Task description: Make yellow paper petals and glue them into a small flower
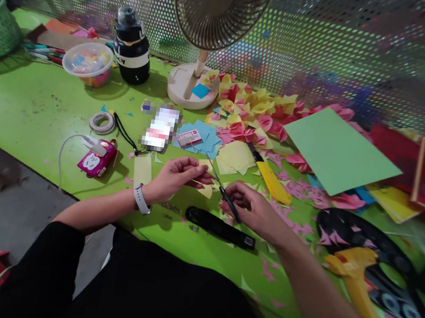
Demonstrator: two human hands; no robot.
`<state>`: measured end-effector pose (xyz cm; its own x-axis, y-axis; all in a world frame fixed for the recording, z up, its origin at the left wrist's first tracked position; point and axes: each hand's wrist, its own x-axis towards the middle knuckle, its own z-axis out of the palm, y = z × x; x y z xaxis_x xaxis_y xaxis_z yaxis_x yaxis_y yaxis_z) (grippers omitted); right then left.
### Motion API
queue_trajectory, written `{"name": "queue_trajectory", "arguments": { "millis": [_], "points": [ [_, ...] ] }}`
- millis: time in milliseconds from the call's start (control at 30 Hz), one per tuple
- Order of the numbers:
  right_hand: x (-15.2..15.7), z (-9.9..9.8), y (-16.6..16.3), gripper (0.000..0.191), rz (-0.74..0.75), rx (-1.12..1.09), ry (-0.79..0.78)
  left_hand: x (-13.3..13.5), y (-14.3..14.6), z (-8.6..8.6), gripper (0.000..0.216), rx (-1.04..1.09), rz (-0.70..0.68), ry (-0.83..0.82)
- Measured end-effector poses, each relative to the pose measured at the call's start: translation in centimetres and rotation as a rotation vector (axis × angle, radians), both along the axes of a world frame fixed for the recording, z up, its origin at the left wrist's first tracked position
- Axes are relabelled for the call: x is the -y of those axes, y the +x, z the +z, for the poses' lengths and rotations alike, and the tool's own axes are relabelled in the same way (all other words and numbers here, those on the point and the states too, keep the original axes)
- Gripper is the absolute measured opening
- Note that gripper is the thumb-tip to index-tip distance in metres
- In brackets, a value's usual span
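My right hand (247,205) is closed around the black handles of a pair of scissors (216,173), whose thin metal blades point up and left. Just left of them, my left hand (185,176) pinches a small piece of pale yellow paper (204,189), partly hidden by the fingers. A black stapler (221,227) lies below both hands. Beyond them are a stack of pale yellow paper (235,157), blue paper squares (209,140) with a small white-and-red box (189,138) on top, and a yellow box cutter (273,182).
Folded paper flowers (261,107) heap beside a fan (193,89). Left stand a black bottle (132,55), plastic tub (86,61), phone (160,129), tape roll (102,123) and purple power adapter (97,159). Right are a green sheet (342,153) and yellow glue gun (358,279).
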<state>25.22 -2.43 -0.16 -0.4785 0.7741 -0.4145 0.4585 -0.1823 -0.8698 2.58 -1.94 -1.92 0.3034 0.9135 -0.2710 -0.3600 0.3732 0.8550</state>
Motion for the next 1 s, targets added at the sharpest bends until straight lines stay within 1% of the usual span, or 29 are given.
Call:
{"name": "queue_trajectory", "arguments": {
  "millis": [167, 333, 400, 533, 633, 800, 1000],
  "points": [
    [0.1, 0.26, -0.01, 0.042, 0.019, 0.048, 0.021, 0.05, -0.07, -0.05, 0.042, -0.017, -0.001, 0.017],
    [0.07, 0.27, -0.07, 0.042, 0.019, 0.052, 0.067, 0.11, -0.14, 0.06, 0.037, -0.04, 0.018, 0.048],
    [0.05, 0.29, -0.08, 0.042, 0.02, 0.052, 0.068, 0.11, -0.11, 0.09, 0.036, -0.028, 0.023, 0.03],
    [0.08, 0.17, -0.03, 0.041, 0.018, 0.038, 0.012, 0.09, 0.01, -0.11, 0.039, 0.036, 0.006, -0.047],
    [0.11, -0.1, 0.02, 0.041, 0.009, 0.024, -0.015, 0.14, 0.06, -0.4, 0.04, 0.063, -0.005, -0.074],
    [0.05, -0.41, 0.01, 0.042, -0.004, 0.021, -0.005, 0.28, 0.13, -0.51, 0.04, 0.081, -0.016, -0.083],
    [0.13, -0.04, -0.27, 0.045, -0.024, 0.016, 0.019, 0.28, 0.15, -0.38, 0.041, 0.078, -0.014, -0.094]
  ]
}}
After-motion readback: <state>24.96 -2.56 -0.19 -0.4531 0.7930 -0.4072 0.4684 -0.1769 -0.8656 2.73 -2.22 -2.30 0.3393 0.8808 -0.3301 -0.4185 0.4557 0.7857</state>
